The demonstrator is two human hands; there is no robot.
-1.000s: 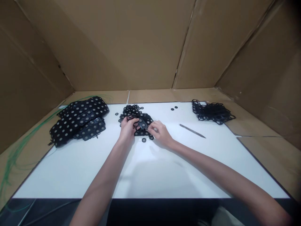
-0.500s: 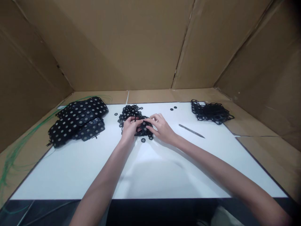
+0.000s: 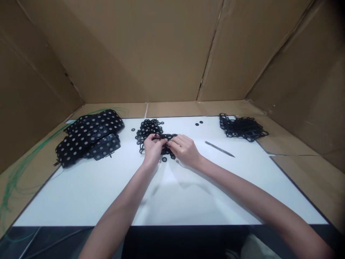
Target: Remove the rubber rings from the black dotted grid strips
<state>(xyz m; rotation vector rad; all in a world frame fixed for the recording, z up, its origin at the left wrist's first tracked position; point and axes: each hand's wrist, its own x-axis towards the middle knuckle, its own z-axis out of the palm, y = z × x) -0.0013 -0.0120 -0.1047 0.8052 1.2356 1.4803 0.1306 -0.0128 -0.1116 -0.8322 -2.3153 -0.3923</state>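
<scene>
My left hand and my right hand sit close together at the middle of the white table, both pinching a strip of black ring-shaped lattice. The fingers of the two hands nearly meet over it. More of this lattice lies in a tangled heap of small black rings just beyond my left hand. Part of the material under my palms is hidden. A single loose ring lies just below the hands.
At left lies a stack of black sheets dotted with pale circles. A tangled black lattice pile lies at far right, with small black discs near it. A slim metal blade or pen lies on the white table. Cardboard walls surround the table, and a green wire runs along the left.
My hands have drawn closer together, and my right hand has dropped from above the strip to pinch it. The lattice strip is now gathered between both hands.
</scene>
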